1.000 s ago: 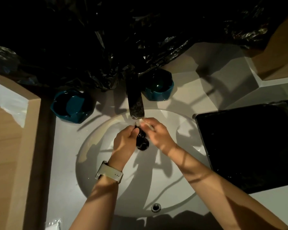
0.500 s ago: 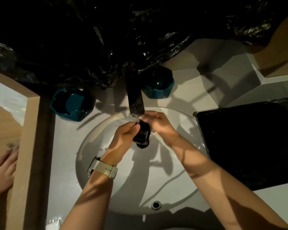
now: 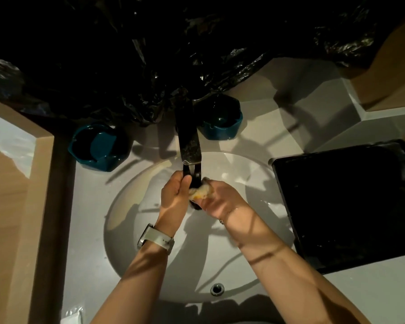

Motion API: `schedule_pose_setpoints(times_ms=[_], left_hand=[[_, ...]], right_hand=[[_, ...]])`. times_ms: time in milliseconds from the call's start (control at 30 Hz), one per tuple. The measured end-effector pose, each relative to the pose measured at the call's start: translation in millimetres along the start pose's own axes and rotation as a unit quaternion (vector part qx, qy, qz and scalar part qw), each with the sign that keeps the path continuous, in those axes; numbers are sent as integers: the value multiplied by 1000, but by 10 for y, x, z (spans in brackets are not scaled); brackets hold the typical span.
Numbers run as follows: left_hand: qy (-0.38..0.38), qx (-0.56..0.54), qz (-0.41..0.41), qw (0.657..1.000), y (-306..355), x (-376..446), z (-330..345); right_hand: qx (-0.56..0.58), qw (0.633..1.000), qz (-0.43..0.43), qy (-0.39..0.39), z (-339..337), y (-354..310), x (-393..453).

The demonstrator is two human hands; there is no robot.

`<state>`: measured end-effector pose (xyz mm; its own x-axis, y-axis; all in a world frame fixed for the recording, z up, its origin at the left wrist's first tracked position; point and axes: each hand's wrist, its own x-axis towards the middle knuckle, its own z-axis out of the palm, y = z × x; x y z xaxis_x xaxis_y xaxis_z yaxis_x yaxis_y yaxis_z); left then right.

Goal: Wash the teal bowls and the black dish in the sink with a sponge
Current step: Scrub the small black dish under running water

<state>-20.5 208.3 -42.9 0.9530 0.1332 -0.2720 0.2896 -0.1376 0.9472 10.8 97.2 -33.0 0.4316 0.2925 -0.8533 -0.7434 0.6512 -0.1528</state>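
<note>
Two hands are scrubbing a black dish (image 3: 195, 181) beneath the faucet (image 3: 189, 139), over the sink (image 3: 150, 265).
Left hand (image 3: 174, 198) is gripping the dish, now standing on edge, long axis vertical; right hand (image 3: 216, 199) is clamping a newly visible sponge (image 3: 200, 192) against it.

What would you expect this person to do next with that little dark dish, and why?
Probably rub the sponge on around the black dish. The left hand holds the dish under the faucet, the right hand presses the sponge against it, and both teal bowls wait on the counter.
</note>
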Motion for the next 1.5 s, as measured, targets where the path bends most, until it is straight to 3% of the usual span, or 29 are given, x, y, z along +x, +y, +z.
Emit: schedule_pose_setpoints(times_ms=[167,267,367,433,533,567,700,800,833,967,1100,1233,1333,1367,1500], left_hand=[[-19,79,-3,997,-35,108,-37],[-44,16,-54,997,-38,115,-91],[-73,-34,-93,992,21,28,-80],[-94,-38,-104,989,49,-5,-54],[-122,-36,-109,986,97,-12,-35],[-118,-32,-109,986,114,-11,-41],[-117,-30,-88,989,101,-35,-100],[-108,-4,-71,992,39,-46,-155],[-104,-5,-71,992,27,-48,-158],[-123,36,-45,991,17,-66,-110],[-114,177,67,975,50,-88,-184],[-89,221,178,955,234,-19,-160],[-97,384,301,868,21,27,-205],[-75,385,313,865,-63,18,-238],[39,172,201,964,-73,-154,-243]], right_hand=[[21,999,-5,-44,-226,-180,-210],[-85,989,-107,-63,-303,-313,-375],[-263,921,-286,-6,-320,-267,-443],[-361,869,-338,18,-280,-182,-429],[-509,753,-415,41,-225,-98,-267],[-532,730,-428,38,-211,-108,-211],[-517,743,-424,31,-149,-215,-71],[-593,665,-455,-1,-158,-179,-17],[-603,655,-455,-16,-133,-157,0],[-587,724,-359,43,-20,-306,83],[-527,804,-267,63,-15,-414,-33],[-518,821,-241,15,9,-403,-133],[-457,853,-249,36,-29,-344,-84],[-441,860,-252,44,-53,-306,-67],[-347,895,-275,43,-143,-197,-132]])
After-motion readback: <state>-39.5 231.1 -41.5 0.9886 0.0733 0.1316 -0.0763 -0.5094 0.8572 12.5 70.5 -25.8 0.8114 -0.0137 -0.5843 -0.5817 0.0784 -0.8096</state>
